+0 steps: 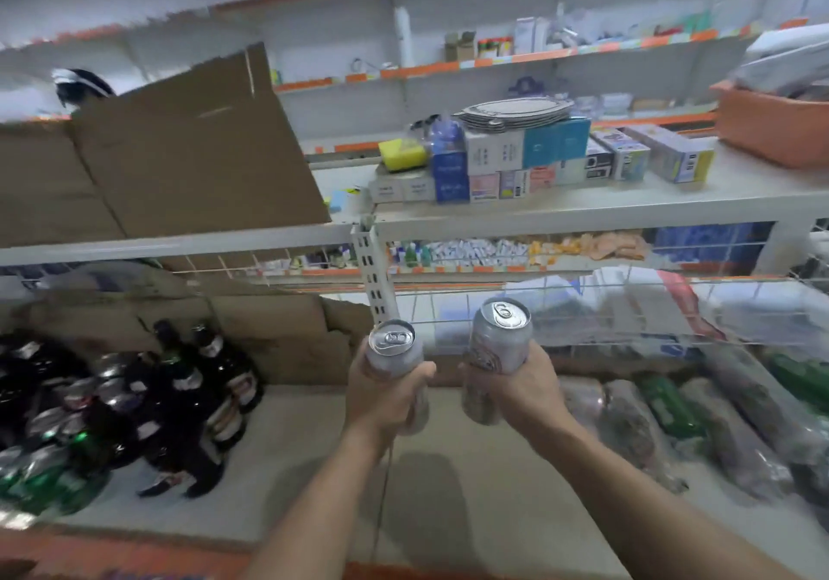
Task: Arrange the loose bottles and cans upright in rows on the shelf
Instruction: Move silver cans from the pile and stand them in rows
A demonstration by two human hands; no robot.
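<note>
My left hand [386, 393] grips a silver can [394, 348] upright, its pull-tab top facing me. Beside it, my right hand [522, 393] grips a second, taller silver can [498, 346], also upright. Both cans hang above the middle of the white shelf [314, 454], a small gap between them. On the shelf's left stand several dark glass bottles [211, 382] among silver and green cans [49, 467]. At the right lie shrink-wrapped packs of green bottles and cans [664, 418] on their sides.
Brown cardboard [193, 144] leans on the shelf above at left. Small boxes [529, 162] and a yellow sponge [401, 153] fill the upper shelf, with an orange tray [771, 126] at right. A wire rail [560, 310] and a slotted upright post [374, 270] run behind the cans.
</note>
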